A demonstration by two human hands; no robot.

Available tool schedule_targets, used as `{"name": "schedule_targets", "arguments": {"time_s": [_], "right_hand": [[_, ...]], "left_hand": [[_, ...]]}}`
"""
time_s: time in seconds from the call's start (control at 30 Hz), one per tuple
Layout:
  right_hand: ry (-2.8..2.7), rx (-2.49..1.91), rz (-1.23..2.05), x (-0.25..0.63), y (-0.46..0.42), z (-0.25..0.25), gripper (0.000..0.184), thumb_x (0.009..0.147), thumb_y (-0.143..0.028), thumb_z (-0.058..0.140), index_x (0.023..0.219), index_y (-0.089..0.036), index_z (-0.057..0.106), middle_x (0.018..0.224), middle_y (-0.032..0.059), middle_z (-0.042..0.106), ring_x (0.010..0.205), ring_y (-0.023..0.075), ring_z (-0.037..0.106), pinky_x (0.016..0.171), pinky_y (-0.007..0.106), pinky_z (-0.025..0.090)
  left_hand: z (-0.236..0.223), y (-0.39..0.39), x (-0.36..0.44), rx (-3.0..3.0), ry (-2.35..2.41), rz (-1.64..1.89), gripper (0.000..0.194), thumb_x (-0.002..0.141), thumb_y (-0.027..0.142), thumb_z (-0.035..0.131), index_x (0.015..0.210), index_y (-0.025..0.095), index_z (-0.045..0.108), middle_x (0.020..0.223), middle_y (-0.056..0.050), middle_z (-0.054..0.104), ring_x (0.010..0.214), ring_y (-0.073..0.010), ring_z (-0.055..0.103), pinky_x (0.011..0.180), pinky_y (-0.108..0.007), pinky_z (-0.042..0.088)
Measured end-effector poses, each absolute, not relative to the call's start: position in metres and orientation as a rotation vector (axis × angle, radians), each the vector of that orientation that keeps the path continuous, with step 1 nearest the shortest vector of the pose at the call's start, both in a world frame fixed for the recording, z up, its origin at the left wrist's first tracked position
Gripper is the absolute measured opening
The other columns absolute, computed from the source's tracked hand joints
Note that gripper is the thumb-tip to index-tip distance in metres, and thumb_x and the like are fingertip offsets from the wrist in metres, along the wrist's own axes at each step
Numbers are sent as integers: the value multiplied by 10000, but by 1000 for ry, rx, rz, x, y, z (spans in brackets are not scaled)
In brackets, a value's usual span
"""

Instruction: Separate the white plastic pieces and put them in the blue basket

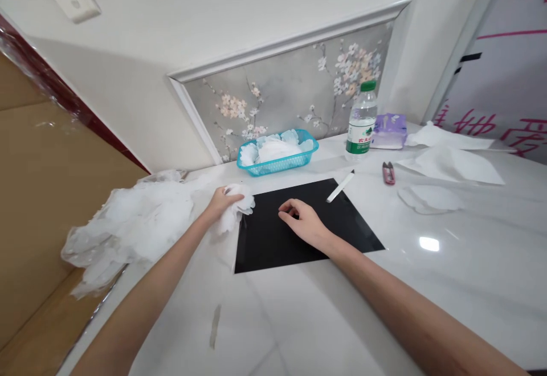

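My left hand is closed on a white petal-shaped piece of thin sheet, which hangs partly over the left edge of a black mat. Above the middle of the mat, my right hand is curled, thumb and forefinger tips brought together in a loop; nothing shows between them. A white craft knife or pen-like tool with a dark tip lies across the mat's upper right edge. Behind the mat stands a blue plastic basket filled with similar white pieces.
Crumpled white sheet material in clear plastic is heaped at the left edge of the table. On the right are a water bottle, a purple tissue pack, red thread snips, folded white sheets and a clear outline piece.
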State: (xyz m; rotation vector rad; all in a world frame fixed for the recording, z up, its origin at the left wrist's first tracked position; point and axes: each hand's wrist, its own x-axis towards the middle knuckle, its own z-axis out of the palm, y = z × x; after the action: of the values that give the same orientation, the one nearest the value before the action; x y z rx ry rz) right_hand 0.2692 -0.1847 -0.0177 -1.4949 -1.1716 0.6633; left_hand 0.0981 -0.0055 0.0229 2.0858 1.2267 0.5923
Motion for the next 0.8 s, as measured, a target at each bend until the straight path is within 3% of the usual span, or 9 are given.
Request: {"name": "schedule_targets", "arguments": {"time_s": [0.07, 0.27, 0.47, 0.57, 0.67, 0.73, 0.8], "right_hand": [[-1086, -1460, 648, 271, -184, -19, 130, 744, -311, 536, 795, -200, 578, 829, 27, 623, 675, 143, 548, 654, 297, 448], [-709, -1527, 463, 283, -185, -23, 149, 756, -331, 478, 824, -201, 509, 817, 49, 606, 766, 204, 565, 726, 341, 465], [-717, -1646, 228, 291, -187, -21, 379, 715, -203, 467, 1080, -115, 517, 1129, 183, 567, 1063, 289, 511, 946, 443, 382], [-758, -1643, 202, 290, -187, -17, 359, 748, -234, 466, 1078, -114, 539, 1127, 181, 580, 1105, 297, 489, 961, 451, 370], [-769, -1597, 238, 288, -187, -15, 333, 804, -313, 447, 1070, -140, 546, 1127, 155, 589, 1109, 286, 489, 959, 441, 373], [-784, -1583, 283, 288, -187, -14, 340, 818, -350, 441, 1067, -144, 547, 1126, 150, 591, 1103, 284, 493, 961, 438, 371], [-794, -1578, 337, 287, -186, -16, 353, 819, -376, 445, 1059, -138, 548, 1117, 157, 593, 1092, 286, 500, 947, 436, 380]], "left_hand": [[17, -26, 126, 2096, 1099, 606, 407, 614, 417, 623, 884, 113, 610, 862, -88, 687, 755, -226, 641, 612, -300, 505], [6, -88, 200, 2320, 852, 468, 247, 631, 374, 655, 747, 159, 618, 769, -65, 672, 769, -238, 618, 661, -310, 478], [12, -107, 204, 2583, 903, 494, 464, 677, 452, 649, 1037, 169, 570, 1106, -144, 574, 1000, -312, 576, 825, -402, 447], [17, -92, 188, 2657, 876, 578, 593, 722, 506, 608, 1197, 176, 478, 1240, -133, 507, 1150, -295, 491, 940, -399, 398], [19, -57, 165, 2675, 908, 648, 557, 825, 471, 494, 1285, 176, 387, 1272, -106, 515, 1193, -227, 469, 1022, -343, 337], [17, -30, 148, 2649, 1068, 681, 592, 849, 447, 444, 1326, 115, 333, 1332, -158, 469, 1266, -253, 400, 1066, -382, 278], [12, -8, 132, 2610, 1245, 640, 610, 827, 449, 455, 1301, 72, 377, 1355, -208, 447, 1289, -323, 367, 1066, -464, 255]]}}
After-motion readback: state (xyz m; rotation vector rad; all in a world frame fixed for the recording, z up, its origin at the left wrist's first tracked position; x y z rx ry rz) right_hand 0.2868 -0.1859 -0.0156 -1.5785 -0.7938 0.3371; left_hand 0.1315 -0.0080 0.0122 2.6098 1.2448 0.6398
